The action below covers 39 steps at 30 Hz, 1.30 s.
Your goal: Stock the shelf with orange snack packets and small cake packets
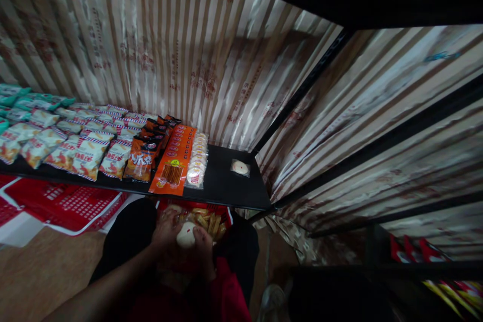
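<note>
In my right hand (204, 242) is a white round pastry (186, 235) with a small red mark, the thumb pressed on its right side. My left hand (166, 227) is closed at the pastry's left edge, fingers curled over the basket; dimness hides what they grip. Below both hands, between my knees, sits a red basket (231, 217) holding yellowish packets (211, 222). On the black shelf (222, 192) in front, a row of similar white pastries (196, 161) stands on edge. One single wrapped pastry (240, 167) lies flat near the shelf's right end.
Left of the pastries are orange flat packs (175, 161), black-and-orange bags (141, 158), white snack bags (88, 156) and green bags (37, 100). Red baskets (71, 201) stand under the shelf. A black frame post (302, 93) rises at the right corner before striped curtains (151, 35).
</note>
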### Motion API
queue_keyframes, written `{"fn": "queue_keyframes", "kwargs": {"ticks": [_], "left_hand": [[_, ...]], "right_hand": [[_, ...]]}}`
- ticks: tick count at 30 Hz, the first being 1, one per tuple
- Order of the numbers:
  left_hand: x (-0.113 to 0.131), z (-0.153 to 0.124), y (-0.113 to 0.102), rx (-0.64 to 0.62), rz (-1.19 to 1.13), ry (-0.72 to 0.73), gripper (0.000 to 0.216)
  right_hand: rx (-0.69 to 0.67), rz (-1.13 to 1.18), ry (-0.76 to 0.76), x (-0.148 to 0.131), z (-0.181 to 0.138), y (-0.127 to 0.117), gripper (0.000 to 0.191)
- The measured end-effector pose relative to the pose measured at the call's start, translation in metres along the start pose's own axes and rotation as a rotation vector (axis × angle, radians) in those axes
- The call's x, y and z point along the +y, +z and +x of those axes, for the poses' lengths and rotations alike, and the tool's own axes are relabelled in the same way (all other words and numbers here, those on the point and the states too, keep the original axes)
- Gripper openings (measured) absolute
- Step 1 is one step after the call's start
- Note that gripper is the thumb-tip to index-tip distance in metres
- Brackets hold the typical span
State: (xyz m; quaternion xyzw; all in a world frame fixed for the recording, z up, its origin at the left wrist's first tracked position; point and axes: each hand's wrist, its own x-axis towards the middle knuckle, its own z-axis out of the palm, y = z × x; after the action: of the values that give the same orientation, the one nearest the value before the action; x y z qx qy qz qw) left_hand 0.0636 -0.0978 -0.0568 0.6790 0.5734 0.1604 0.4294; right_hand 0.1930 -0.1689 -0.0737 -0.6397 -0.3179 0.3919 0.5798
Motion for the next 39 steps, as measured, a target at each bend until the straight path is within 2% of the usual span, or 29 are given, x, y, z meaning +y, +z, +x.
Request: {"fn": "queue_keyframes", "kwargs": {"ticks": [3, 6, 11, 15, 18, 23, 28, 35, 39], "left_hand": [[0.003, 0.005, 0.005, -0.054, -0.16, -0.069, 0.021], [0.01, 0.009, 0.01, -0.056, -0.344, -0.04, 0.017], [0.028, 0.01, 0.01, -0.011, -0.493, -0.024, 0.031], [0.039, 0.008, 0.007, -0.009, -0.577, -0.029, 0.041], [0.046, 0.009, 0.003, -0.009, -0.628, -0.03, 0.044], [0.06, 0.015, -0.006, 0.045, -0.678, -0.061, 0.046], [0.074, 0.018, -0.011, -0.005, -0.778, -0.068, 0.051], [0.079, 0.013, -0.003, -0.1, -0.766, -0.063, 0.047], [0.077, 0.015, 0.004, -0.028, -0.701, -0.071, 0.041]], "right_hand": [[-0.001, 0.056, 0.061, -0.009, 0.003, -0.005, 0.053], [0.027, 0.07, 0.065, -0.018, 0.007, -0.009, 0.054], [0.075, 0.129, 0.05, -0.029, 0.015, -0.018, 0.056], [0.045, 0.206, 0.083, -0.034, 0.02, -0.024, 0.054], [0.036, 0.241, 0.09, -0.036, 0.021, -0.027, 0.049], [0.034, 0.126, 0.092, -0.043, 0.023, -0.028, 0.053], [0.115, 0.159, 0.071, -0.055, 0.026, -0.029, 0.053], [0.201, 0.198, 0.088, -0.056, 0.032, -0.025, 0.05], [0.261, 0.248, 0.051, -0.058, 0.034, -0.024, 0.046]]}}
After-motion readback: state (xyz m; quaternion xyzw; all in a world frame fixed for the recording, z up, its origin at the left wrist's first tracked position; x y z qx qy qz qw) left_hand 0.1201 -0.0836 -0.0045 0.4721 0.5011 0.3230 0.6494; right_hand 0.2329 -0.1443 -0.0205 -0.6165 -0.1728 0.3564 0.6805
